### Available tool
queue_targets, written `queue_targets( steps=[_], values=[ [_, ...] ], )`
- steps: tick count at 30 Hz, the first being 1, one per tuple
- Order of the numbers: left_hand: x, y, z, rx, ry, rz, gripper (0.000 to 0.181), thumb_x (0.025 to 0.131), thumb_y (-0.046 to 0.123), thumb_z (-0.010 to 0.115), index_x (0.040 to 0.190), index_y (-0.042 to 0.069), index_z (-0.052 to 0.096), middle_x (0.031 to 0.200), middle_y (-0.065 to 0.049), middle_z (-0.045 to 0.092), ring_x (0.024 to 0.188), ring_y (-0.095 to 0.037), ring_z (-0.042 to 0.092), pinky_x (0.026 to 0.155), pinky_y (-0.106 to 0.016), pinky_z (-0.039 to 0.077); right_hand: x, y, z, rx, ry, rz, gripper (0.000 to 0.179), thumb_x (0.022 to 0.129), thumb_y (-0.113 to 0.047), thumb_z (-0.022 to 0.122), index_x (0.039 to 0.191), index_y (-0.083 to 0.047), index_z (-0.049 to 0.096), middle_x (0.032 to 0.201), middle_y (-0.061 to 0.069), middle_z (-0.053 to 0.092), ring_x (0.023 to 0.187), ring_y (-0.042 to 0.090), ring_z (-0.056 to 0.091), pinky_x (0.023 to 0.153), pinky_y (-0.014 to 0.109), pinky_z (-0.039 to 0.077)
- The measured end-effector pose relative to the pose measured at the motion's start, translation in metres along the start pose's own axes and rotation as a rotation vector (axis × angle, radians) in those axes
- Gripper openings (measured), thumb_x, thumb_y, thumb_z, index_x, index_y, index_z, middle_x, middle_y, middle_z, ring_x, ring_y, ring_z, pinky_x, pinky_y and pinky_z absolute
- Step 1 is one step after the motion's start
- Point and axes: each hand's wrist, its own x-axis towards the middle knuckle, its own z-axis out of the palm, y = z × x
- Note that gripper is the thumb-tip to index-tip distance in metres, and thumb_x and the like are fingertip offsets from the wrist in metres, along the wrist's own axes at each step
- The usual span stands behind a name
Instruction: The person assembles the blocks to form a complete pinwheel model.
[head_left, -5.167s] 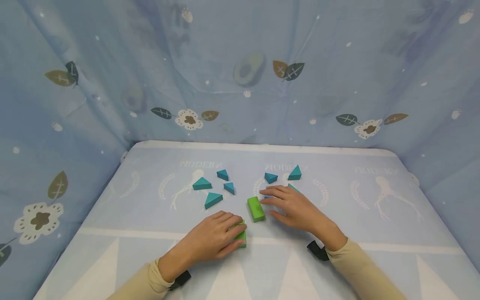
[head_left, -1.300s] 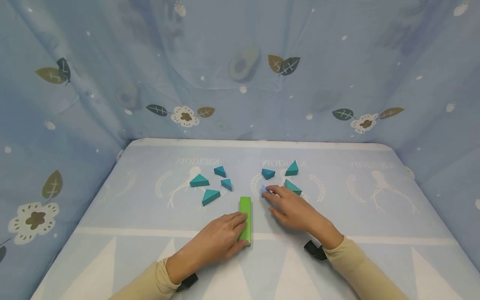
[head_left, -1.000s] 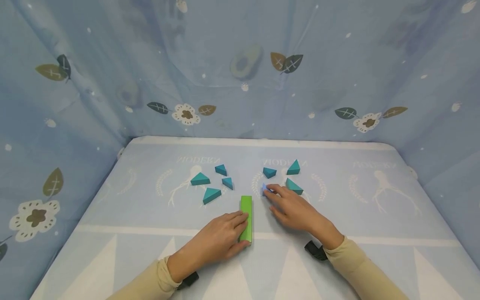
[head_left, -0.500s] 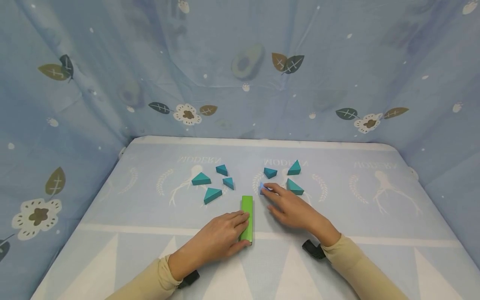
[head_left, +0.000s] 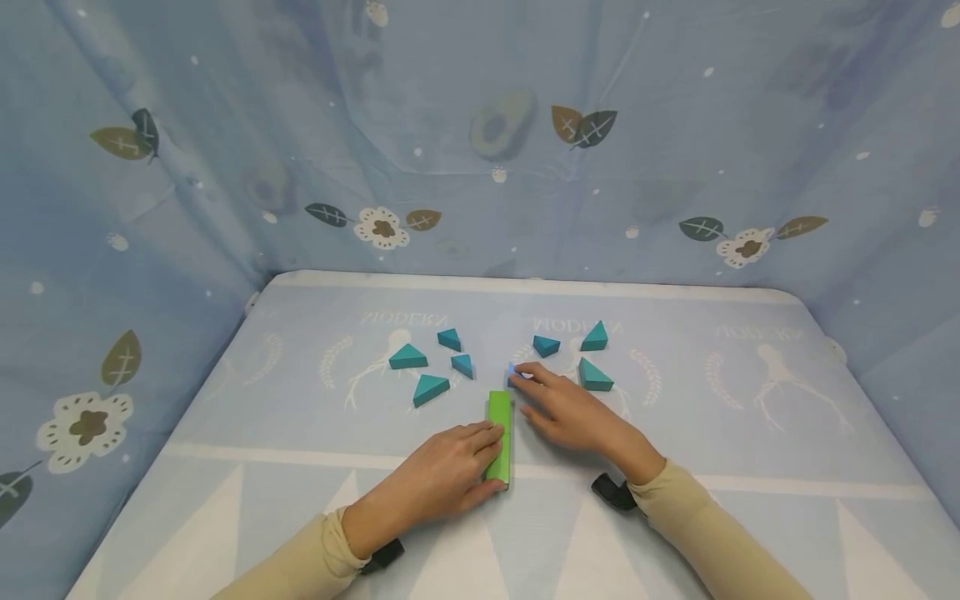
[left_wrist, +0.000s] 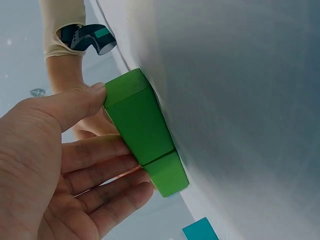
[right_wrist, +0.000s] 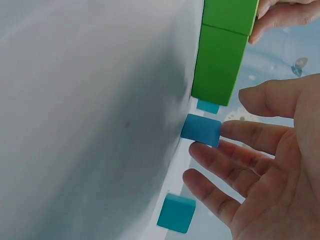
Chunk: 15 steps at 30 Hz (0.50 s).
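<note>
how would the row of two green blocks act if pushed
The row of two green blocks looks stiff, judging by its straight edges. Flat faces probably favour sliding over rolling. The seam suggests it may come apart there.

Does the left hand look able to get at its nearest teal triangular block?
Probably yes, once the left hand leaves the two green rectangular blocks it touches; nothing visible stands between it and that teal triangular block.

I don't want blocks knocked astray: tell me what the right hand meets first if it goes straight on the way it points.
The right hand would meet the blue block first; a finger seems to touch it. Past that, a small triangle may be next, though depth and exact heading are unclear.
</note>
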Motion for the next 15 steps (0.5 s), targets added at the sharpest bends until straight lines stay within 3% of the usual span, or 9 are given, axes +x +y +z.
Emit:
queue_targets(
  steps=[15],
  values=[
    [0.000,0.000,0.001,0.020,0.008,0.006,0.049,0.094,0.046,0.062,0.121,0.005,0.069,0.132,-0.010,0.063,0.124,-0.024,0.059,0.099,-0.033,0.052,0.009,-0.015,0.003,0.012,-0.044,-0.072,0.046,0.099,-0.019,0.056,0.141,-0.002,0.051,0.145,0.011,0.046,0.118,0.027,0.059,0.098,0.043,0.050]
  ],
)
